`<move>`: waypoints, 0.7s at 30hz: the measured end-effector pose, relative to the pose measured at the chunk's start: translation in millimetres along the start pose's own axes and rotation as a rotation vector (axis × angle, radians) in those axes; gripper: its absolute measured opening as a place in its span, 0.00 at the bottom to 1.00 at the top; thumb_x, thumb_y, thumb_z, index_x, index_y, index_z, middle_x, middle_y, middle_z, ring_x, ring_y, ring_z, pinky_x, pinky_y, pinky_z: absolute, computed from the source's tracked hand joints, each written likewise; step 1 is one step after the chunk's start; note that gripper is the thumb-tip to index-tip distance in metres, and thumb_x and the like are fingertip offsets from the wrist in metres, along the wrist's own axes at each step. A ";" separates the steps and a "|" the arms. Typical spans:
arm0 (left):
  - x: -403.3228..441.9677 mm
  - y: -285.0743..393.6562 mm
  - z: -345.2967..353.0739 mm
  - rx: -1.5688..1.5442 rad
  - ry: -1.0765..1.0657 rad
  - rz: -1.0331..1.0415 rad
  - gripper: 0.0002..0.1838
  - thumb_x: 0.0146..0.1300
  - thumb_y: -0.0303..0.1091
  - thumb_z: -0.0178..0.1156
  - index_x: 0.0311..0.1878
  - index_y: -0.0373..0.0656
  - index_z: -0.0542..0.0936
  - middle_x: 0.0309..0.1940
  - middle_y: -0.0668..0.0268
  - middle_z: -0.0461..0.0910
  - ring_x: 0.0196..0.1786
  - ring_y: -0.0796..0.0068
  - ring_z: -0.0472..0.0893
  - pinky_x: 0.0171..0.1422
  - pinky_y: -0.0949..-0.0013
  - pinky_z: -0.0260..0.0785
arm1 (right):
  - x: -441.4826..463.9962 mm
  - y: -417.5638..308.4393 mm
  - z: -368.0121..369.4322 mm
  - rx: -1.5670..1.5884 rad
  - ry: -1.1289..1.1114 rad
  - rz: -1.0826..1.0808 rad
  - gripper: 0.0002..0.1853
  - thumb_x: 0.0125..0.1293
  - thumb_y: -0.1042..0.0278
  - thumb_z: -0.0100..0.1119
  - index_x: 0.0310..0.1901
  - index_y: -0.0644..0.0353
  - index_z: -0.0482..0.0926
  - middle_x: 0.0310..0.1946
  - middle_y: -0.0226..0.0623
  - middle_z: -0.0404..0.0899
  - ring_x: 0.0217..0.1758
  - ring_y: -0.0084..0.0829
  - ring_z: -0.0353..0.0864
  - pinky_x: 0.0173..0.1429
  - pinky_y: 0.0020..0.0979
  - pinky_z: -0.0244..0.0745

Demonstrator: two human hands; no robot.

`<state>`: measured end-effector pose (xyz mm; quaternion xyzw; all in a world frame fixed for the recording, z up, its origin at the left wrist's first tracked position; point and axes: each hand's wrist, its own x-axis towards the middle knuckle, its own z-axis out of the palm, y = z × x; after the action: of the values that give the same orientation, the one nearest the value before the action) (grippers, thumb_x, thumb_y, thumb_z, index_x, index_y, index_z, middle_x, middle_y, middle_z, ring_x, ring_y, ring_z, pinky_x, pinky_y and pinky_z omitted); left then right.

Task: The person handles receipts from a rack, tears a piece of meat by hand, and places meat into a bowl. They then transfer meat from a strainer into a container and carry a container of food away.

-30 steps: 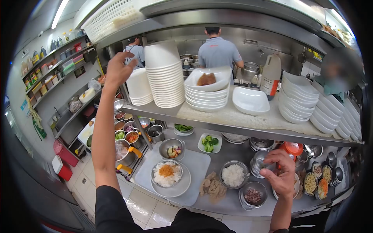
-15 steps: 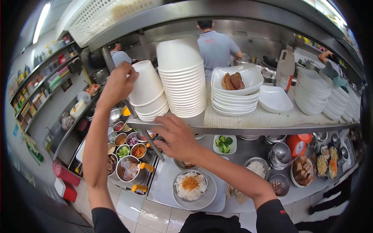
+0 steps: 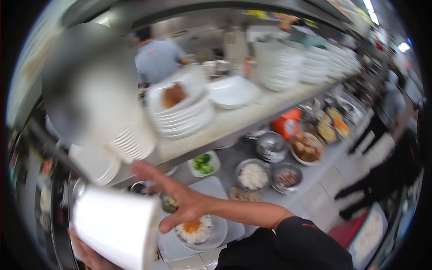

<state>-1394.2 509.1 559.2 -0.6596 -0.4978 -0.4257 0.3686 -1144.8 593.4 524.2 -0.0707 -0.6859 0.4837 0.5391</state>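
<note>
At the lower left, my left hand (image 3: 87, 252) is wrapped around a white paper tub (image 3: 114, 222), tilted on its side and smeared by motion. Most of that hand is hidden behind the tub. My right hand (image 3: 177, 195) is open beside the tub's rim, fingers and thumb spread, holding nothing. Below it, a bowl of rice with an orange-brown topping (image 3: 195, 230) rests on a plate on the counter. Stacked white tubs (image 3: 135, 141) stand on the shelf above, partly covered by a blurred patch.
The steel shelf edge (image 3: 252, 123) crosses above the counter. On it are stacked square bowls (image 3: 180, 114), the top one holding brown meat, and more dishes (image 3: 276, 67). Broccoli (image 3: 202, 164), white rice (image 3: 253, 175) and an orange scale (image 3: 285, 123) sit below. People stand beyond and right.
My left hand has come down from the shelf stack with a white tub. My right hand has spread its fingers beside it. The view has swung right and tilted.
</note>
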 end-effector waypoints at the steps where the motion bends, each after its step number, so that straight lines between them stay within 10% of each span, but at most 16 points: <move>1: -31.6 -25.0 20.8 -0.548 -0.126 -0.344 0.22 0.68 0.38 0.50 0.60 0.32 0.68 0.48 0.53 0.76 0.47 0.61 0.77 0.55 0.64 0.68 | -11.3 -9.7 0.3 0.065 -0.015 0.031 0.60 0.45 0.57 0.74 0.72 0.55 0.38 0.72 0.40 0.47 0.74 0.36 0.46 0.70 0.39 0.53; 9: -92.5 141.6 81.2 -1.703 -0.647 -0.910 0.17 0.67 0.40 0.53 0.52 0.38 0.69 0.45 0.61 0.75 0.44 0.75 0.75 0.52 0.70 0.67 | -166.9 -63.8 -58.0 0.225 0.133 0.241 0.51 0.47 0.63 0.60 0.72 0.59 0.44 0.72 0.44 0.46 0.75 0.35 0.44 0.73 0.33 0.41; 16: -96.7 312.0 58.5 -1.618 -0.903 -0.405 0.50 0.48 0.62 0.67 0.65 0.36 0.60 0.63 0.53 0.62 0.60 0.60 0.68 0.61 0.61 0.61 | -344.4 -148.0 -115.7 0.190 0.935 0.582 0.43 0.56 0.57 0.59 0.69 0.65 0.51 0.66 0.45 0.59 0.69 0.36 0.58 0.70 0.32 0.52; 19: -80.5 405.8 45.1 -1.394 -0.975 0.341 0.48 0.48 0.50 0.70 0.64 0.29 0.59 0.65 0.40 0.55 0.64 0.41 0.63 0.66 0.52 0.58 | -412.2 -183.8 -135.5 0.011 1.106 0.746 0.41 0.56 0.53 0.59 0.68 0.62 0.55 0.63 0.46 0.62 0.66 0.38 0.62 0.67 0.34 0.57; 21: -100.2 473.2 46.3 -1.383 -1.012 0.416 0.54 0.41 0.52 0.73 0.66 0.30 0.56 0.65 0.38 0.54 0.64 0.38 0.62 0.66 0.51 0.57 | -456.0 -206.4 -145.5 -0.043 1.131 0.808 0.42 0.57 0.48 0.58 0.67 0.65 0.57 0.64 0.49 0.61 0.67 0.40 0.61 0.69 0.34 0.55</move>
<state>-940.1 406.8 419.7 -0.9217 -0.1019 -0.2126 -0.3079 -753.3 289.0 363.6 -0.5725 -0.2290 0.5215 0.5897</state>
